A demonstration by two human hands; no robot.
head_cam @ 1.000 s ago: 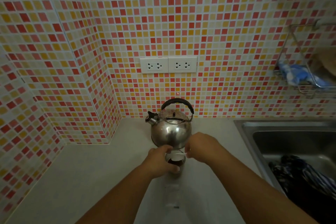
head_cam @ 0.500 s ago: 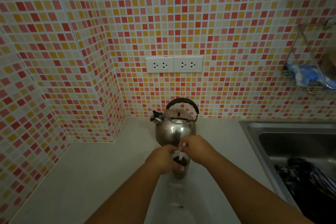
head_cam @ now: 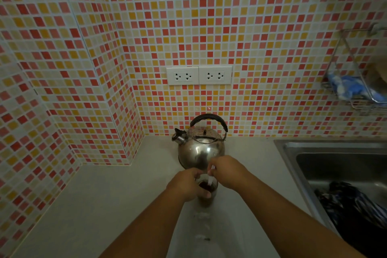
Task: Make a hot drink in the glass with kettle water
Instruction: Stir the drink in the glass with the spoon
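Together, our left hand (head_cam: 186, 186) wraps the smooth glass (head_cam: 207, 191) while our right hand (head_cam: 227, 173) pinches a thin white stirrer (head_cam: 210, 178) above the dark drink.

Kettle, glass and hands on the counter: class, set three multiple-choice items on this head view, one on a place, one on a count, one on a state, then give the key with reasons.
1. Where does the kettle stand?
A. In the sink
B. On the counter by the tiled wall, behind the glass
C. In the wire rack

2. How many socket plates are on the wall?
A. One
B. Two
C. Four

3. What is in the glass?
A. Nothing
C. Clear water only
B. Dark liquid, with a white stirrer in it

Key:
1 B: the kettle sits on the counter below the sockets, beyond the glass.
2 B: two white plates sit side by side.
3 B: the left hand grips the glass of dark liquid while the right hand pinches the stirrer.
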